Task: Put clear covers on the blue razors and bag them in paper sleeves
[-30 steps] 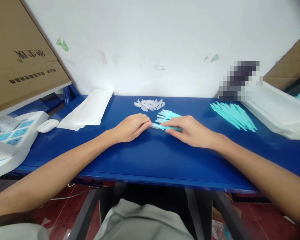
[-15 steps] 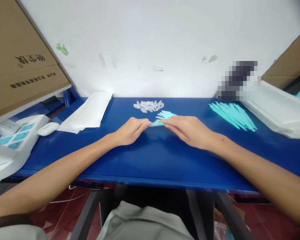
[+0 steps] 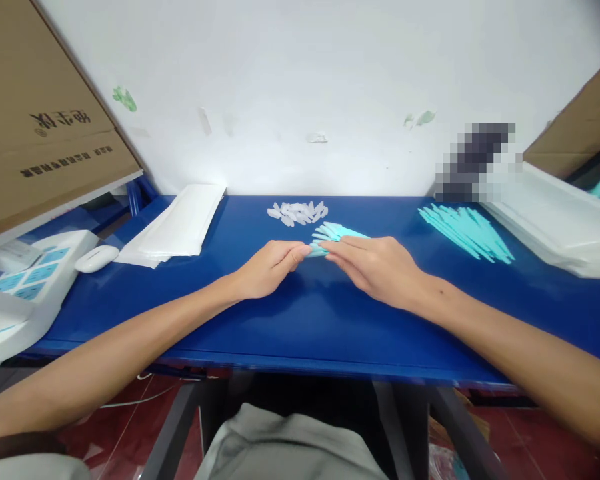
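While the blue counter (image 3: 300,320) spreads wide before a white wall, a person's two bare forearms reach in from below and meet at its middle. A cardboard box (image 3: 40,127) leans at far left, above one white machine with teal buttons (image 3: 25,280) and one small white case (image 3: 96,257). One stack of white sheets (image 3: 180,223) lies left of centre; a larger white stack (image 3: 555,220) sits at far right. Two groups of teal sticks show — a big loose pile (image 3: 465,230) at right, too many to count, and a small fan (image 3: 335,231) just beyond the fingers. One heap of small clear caps (image 3: 297,211) lies behind the fan.

The left hand (image 3: 267,267) and right hand (image 3: 375,267) pinch the two ends of one teal stick (image 3: 317,251) between their fingertips, low over the counter. This looks like the capping step — the tip seems to be getting its cap. A firm, straight push would seat it.
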